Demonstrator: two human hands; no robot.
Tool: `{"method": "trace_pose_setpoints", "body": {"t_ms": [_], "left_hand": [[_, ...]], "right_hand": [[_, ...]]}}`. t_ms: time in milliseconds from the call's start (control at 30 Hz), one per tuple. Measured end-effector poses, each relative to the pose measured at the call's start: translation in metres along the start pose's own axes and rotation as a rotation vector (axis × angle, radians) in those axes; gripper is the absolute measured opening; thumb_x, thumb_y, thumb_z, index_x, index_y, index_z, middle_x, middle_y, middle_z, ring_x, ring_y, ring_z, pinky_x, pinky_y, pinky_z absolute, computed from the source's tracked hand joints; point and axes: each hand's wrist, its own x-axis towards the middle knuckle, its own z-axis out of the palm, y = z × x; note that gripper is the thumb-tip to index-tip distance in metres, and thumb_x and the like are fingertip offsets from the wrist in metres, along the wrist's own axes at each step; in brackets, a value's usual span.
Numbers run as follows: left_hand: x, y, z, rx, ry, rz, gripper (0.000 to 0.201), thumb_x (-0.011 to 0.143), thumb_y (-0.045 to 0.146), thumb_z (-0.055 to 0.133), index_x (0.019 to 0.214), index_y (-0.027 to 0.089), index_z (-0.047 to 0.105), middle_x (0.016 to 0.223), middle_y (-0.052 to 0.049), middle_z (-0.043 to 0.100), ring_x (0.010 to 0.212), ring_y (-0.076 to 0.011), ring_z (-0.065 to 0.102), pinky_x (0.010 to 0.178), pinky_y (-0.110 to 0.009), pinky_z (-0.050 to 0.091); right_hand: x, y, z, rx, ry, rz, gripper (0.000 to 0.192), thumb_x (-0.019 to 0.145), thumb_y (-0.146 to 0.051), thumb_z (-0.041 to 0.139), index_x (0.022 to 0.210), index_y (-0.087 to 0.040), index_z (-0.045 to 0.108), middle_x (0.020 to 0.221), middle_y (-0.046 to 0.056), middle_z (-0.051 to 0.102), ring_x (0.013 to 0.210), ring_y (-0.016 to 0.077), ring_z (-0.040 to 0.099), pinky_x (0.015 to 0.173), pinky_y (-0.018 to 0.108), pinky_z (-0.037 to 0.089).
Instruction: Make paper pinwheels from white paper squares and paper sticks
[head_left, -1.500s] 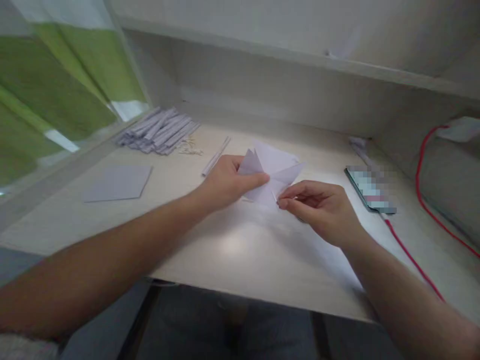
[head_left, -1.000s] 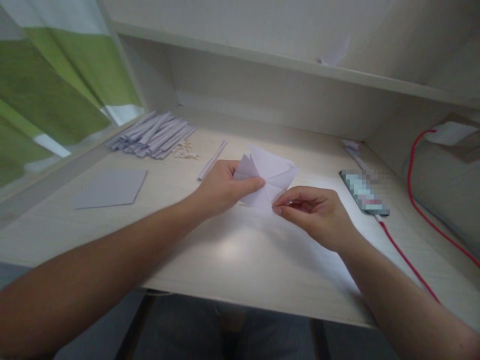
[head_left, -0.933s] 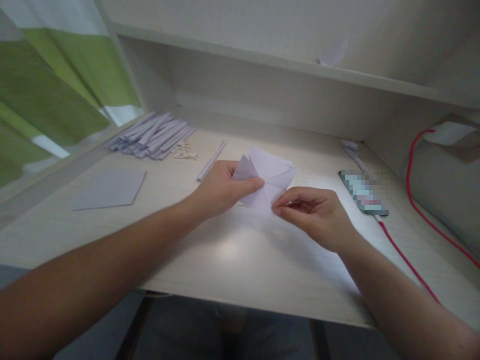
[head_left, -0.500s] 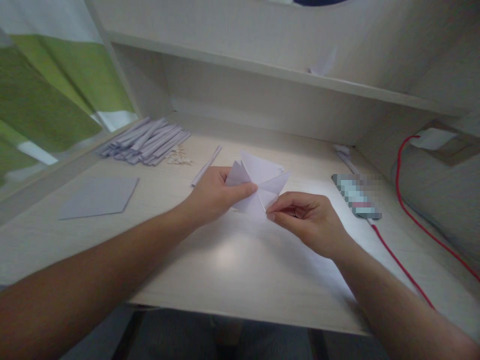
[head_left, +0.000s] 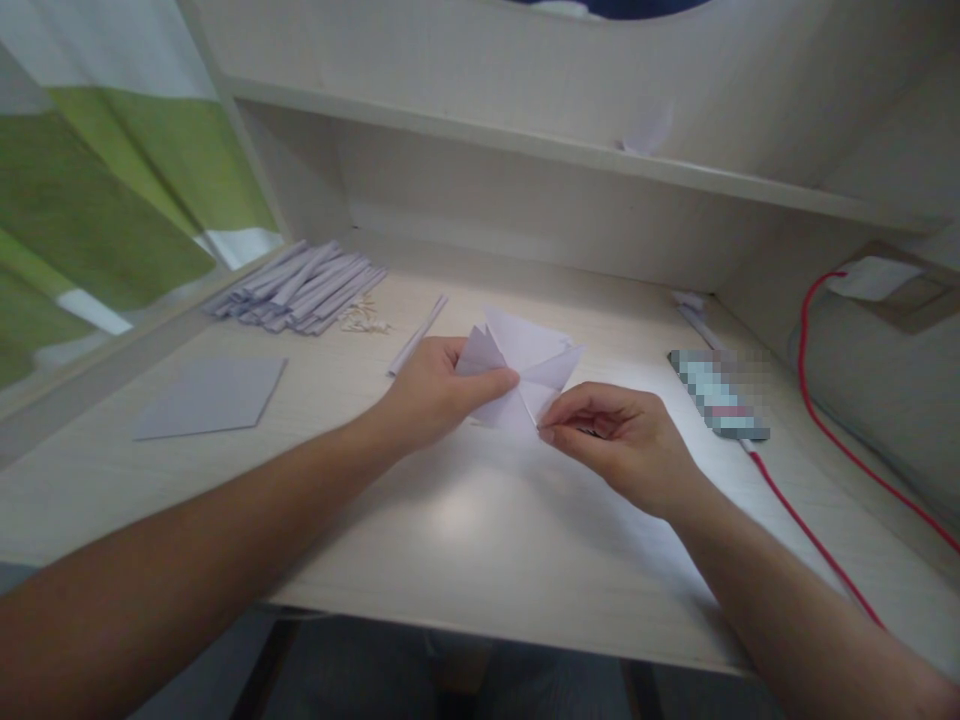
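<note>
A pale lilac folded paper (head_left: 525, 362) with several pointed flaps sits just above the light wooden desk (head_left: 480, 520). My left hand (head_left: 435, 395) grips its left side, thumb pressed over a flap. At the paper's lower right corner my right hand (head_left: 619, 440) pinches an edge between thumb and forefinger. Part of the paper is hidden under both hands.
A flat lilac sheet (head_left: 214, 395) lies at the left. A pile of folded paper strips (head_left: 300, 287) and a single strip (head_left: 416, 335) lie farther back. A phone (head_left: 718, 393) with a red cable (head_left: 810, 530) lies at the right. A shelf (head_left: 570, 150) overhangs the back.
The hands keep the same grip on the folded paper. The view has tilted and shifted a little, so everything sits slightly lower and further left in the picture.
</note>
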Motion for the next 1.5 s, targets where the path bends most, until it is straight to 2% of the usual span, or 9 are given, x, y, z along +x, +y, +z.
{"method": "trace_pose_setpoints", "body": {"t_ms": [400, 667, 967, 1067, 1200, 1300, 1367, 1433, 1500], "left_hand": [[0.000, 0.002, 0.002, -0.034, -0.005, 0.015, 0.023, 0.074, 0.038, 0.079, 0.072, 0.016, 0.075, 0.069, -0.001, 0.069, 0.060, -0.0123, 0.058, 0.053, -0.022, 0.041], [0.000, 0.001, 0.003, -0.073, 0.005, -0.012, 0.022, 0.071, 0.037, 0.080, 0.073, 0.016, 0.075, 0.068, 0.000, 0.069, 0.058, -0.0119, 0.058, 0.052, -0.022, 0.042], [0.000, 0.005, 0.003, -0.125, 0.070, -0.046, 0.021, 0.067, 0.035, 0.082, 0.073, 0.015, 0.080, 0.074, -0.003, 0.076, 0.063, -0.0147, 0.065, 0.058, -0.024, 0.048], [0.001, 0.007, -0.001, -0.151, 0.110, -0.030, 0.023, 0.067, 0.035, 0.084, 0.079, 0.016, 0.083, 0.079, -0.004, 0.079, 0.066, -0.0157, 0.068, 0.062, -0.025, 0.052], [0.004, 0.007, -0.005, -0.135, 0.165, -0.022, 0.025, 0.066, 0.036, 0.086, 0.081, 0.016, 0.084, 0.083, -0.006, 0.081, 0.070, -0.0179, 0.071, 0.065, -0.027, 0.054], [0.005, 0.006, -0.003, -0.125, 0.169, -0.032, 0.023, 0.067, 0.035, 0.085, 0.079, 0.016, 0.084, 0.080, -0.005, 0.080, 0.068, -0.0177, 0.069, 0.064, -0.027, 0.053], [0.005, 0.006, 0.000, -0.119, 0.161, -0.035, 0.021, 0.067, 0.034, 0.085, 0.076, 0.015, 0.082, 0.076, -0.004, 0.078, 0.066, -0.0169, 0.068, 0.062, -0.027, 0.052], [0.004, 0.007, 0.004, -0.113, 0.176, -0.048, 0.018, 0.066, 0.031, 0.085, 0.072, 0.015, 0.081, 0.072, -0.003, 0.076, 0.064, -0.0162, 0.066, 0.061, -0.026, 0.050], [0.004, 0.008, 0.005, -0.117, 0.222, -0.081, 0.015, 0.066, 0.028, 0.085, 0.069, 0.015, 0.079, 0.069, -0.003, 0.074, 0.064, -0.0160, 0.065, 0.059, -0.025, 0.048]], "right_hand": [[0.001, 0.001, 0.000, 0.017, -0.004, -0.024, 0.011, 0.085, -0.018, 0.085, 0.084, -0.021, 0.074, 0.082, 0.000, 0.070, 0.075, 0.0144, 0.063, 0.068, 0.029, 0.049], [0.001, 0.001, -0.003, 0.053, 0.023, -0.016, 0.027, 0.082, -0.022, 0.088, 0.084, -0.022, 0.061, 0.077, -0.003, 0.061, 0.065, 0.0112, 0.053, 0.057, 0.026, 0.042], [0.008, 0.000, -0.016, 0.075, 0.034, -0.015, 0.029, 0.076, -0.014, 0.085, 0.095, -0.022, 0.064, 0.088, 0.000, 0.070, 0.079, 0.0166, 0.067, 0.070, 0.030, 0.053], [0.015, 0.005, -0.030, -0.053, 0.112, 0.080, 0.016, 0.080, -0.022, 0.082, 0.087, -0.019, 0.067, 0.076, -0.001, 0.068, 0.068, 0.0152, 0.062, 0.061, 0.028, 0.046], [0.019, 0.010, -0.032, -0.125, 0.180, 0.079, 0.026, 0.085, -0.041, 0.082, 0.082, -0.017, 0.072, 0.071, 0.001, 0.067, 0.063, 0.0142, 0.057, 0.057, 0.028, 0.042], [0.015, 0.009, -0.016, 0.031, 0.111, 0.038, 0.033, 0.086, -0.047, 0.081, 0.098, -0.017, 0.077, 0.076, 0.002, 0.070, 0.067, 0.0158, 0.062, 0.063, 0.029, 0.048], [0.013, 0.008, -0.005, 0.068, 0.025, 0.038, 0.034, 0.088, -0.049, 0.080, 0.094, -0.016, 0.076, 0.075, 0.003, 0.072, 0.068, 0.0162, 0.064, 0.065, 0.030, 0.050], [0.012, 0.006, 0.000, -0.026, -0.010, 0.036, 0.037, 0.091, -0.053, 0.073, 0.084, -0.016, 0.073, 0.074, 0.004, 0.072, 0.069, 0.0162, 0.065, 0.068, 0.031, 0.051], [0.014, 0.005, -0.005, -0.214, -0.002, 0.061, 0.042, 0.095, -0.057, 0.063, 0.085, -0.017, 0.070, 0.078, 0.005, 0.073, 0.073, 0.0169, 0.067, 0.072, 0.031, 0.053]]}}
